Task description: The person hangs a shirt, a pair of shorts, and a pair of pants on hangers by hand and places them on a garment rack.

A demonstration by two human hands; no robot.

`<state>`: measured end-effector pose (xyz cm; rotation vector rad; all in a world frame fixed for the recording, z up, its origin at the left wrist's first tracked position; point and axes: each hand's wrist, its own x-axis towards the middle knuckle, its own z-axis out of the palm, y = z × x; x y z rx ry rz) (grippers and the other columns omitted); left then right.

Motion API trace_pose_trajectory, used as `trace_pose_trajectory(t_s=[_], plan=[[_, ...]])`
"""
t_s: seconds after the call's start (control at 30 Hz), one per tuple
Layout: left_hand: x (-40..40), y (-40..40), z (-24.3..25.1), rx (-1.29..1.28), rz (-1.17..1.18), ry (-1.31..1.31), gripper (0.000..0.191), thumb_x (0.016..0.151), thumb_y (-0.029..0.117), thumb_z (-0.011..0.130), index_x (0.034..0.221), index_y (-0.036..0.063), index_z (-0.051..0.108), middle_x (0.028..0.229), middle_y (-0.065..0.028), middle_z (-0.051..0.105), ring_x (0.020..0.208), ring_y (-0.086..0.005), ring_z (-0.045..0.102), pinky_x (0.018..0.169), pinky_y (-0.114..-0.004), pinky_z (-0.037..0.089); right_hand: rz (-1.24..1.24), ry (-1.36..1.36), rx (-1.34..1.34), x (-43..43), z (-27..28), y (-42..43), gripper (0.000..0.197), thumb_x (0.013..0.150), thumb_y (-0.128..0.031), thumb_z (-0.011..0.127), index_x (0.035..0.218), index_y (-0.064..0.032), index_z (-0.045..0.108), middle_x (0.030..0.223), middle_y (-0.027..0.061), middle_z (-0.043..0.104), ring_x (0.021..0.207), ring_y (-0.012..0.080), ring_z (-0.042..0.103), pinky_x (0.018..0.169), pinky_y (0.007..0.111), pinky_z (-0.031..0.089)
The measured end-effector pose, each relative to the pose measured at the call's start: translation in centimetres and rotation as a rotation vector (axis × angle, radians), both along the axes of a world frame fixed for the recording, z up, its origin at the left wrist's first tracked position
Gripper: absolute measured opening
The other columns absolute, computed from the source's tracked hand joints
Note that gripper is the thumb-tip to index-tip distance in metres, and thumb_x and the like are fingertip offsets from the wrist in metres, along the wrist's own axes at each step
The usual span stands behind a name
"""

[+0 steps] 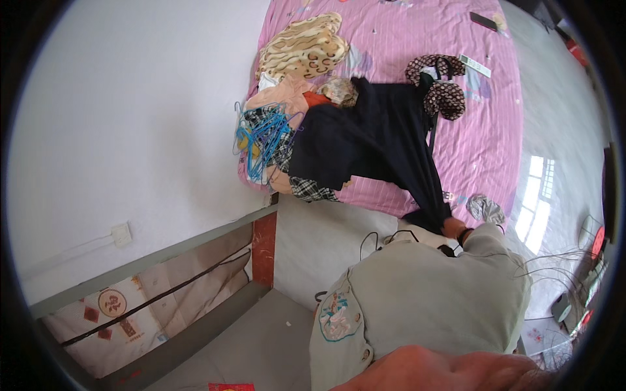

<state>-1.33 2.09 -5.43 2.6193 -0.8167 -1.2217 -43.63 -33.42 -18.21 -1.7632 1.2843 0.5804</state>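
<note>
My right hand [455, 228], with a dark band at the wrist, grips the gathered end of a dark navy cloth garment [386, 127] at the near edge of the bed. From there the garment stretches up and left across the pink striped bed sheet [489, 141]. Part of it lies over a black-and-white plaid cloth [313, 189]. Close to this hand, on its right, is a crumpled grey cloth [485, 208]. My left hand is out of view. My pale green shirt [440, 293] covers much of the lower view.
Blue and purple hangers [266, 139] lie on piled clothes at the bed's left side. Behind them is a folded animal-print blanket [305, 46]. A patterned dark item [444, 100], a white remote control [474, 66] and a dark phone [483, 21] lie toward the right.
</note>
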Motion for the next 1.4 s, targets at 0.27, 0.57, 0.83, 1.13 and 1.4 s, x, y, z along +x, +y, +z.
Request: trace_pose_trajectory(t_s=[0.27, 0.57, 0.83, 1.13, 1.4], plan=[[0.7, -1.3, -1.0, -0.017, -0.076, 0.022, 0.021, 0.072, 0.021, 0.059, 0.084, 0.0038, 0.06, 0.082, -0.0141, 0.061, 0.074, -0.029, 0.059, 0.064, -0.035, 0.046, 0.011, 0.248, 0.372, -8.2, -2.8, 9.4, 0.028, 0.074, -0.026, 0.052, 0.078, 0.0002, 0.059, 0.08, 0.0188, 0.057, 0.077, 0.0342, 0.056, 0.07, 0.042, 0.045], [-0.1, -0.7, 0.4, 0.043, -0.073, 0.02, 0.021, 0.073, 0.021, 0.058, 0.084, 0.0038, 0.06, 0.083, -0.0141, 0.061, 0.074, -0.0288, 0.058, 0.064, -0.035, 0.046, -0.352, -0.093, -0.3, 4.2, -6.7, -9.9, 0.026, 0.072, -0.018, 0.054, 0.086, 0.003, 0.055, 0.091, 0.0255, 0.056, 0.087, 0.0375, 0.054, 0.075, 0.042, 0.045], [-1.9, 1.3, 4.3, 0.051, -0.028, 0.004, 0.02, 0.074, 0.021, 0.058, 0.084, 0.0038, 0.06, 0.083, -0.014, 0.061, 0.075, -0.0286, 0.058, 0.064, -0.035, 0.046, -0.073, -0.22, -0.23, 16.3, -7.4, -22.3, 0.046, 0.065, -0.012, 0.061, 0.107, -0.0027, 0.047, 0.105, 0.023, 0.049, 0.096, 0.0364, 0.051, 0.083, 0.039, 0.044], [-4.0, 2.7, 5.4, -0.018, -0.013, 0.063, 0.02, 0.074, 0.021, 0.057, 0.084, 0.0038, 0.06, 0.084, -0.014, 0.061, 0.075, -0.0285, 0.058, 0.064, -0.035, 0.046, -0.116, 0.013, -0.045, 15.7, -12.1, -14.8, 0.047, 0.069, -0.012, 0.058, 0.11, 0.0046, 0.041, 0.094, 0.0218, 0.057, 0.09, 0.0342, 0.055, 0.077, 0.04, 0.046], [0.4, -12.1, 4.3, -0.047, 0.198, 0.032, 0.022, 0.08, 0.017, 0.055, 0.095, 0.0009, 0.057, 0.081, -0.0108, 0.06, 0.071, -0.0149, 0.059, 0.063, -0.029, 0.046, -0.038, -0.426, 0.036, 12.8, -3.2, -6.4, 0.053, 0.057, -0.031, 0.066, 0.096, 0.0044, 0.055, 0.093, 0.0232, 0.057, 0.088, 0.0354, 0.055, 0.079, 0.038, 0.044]])
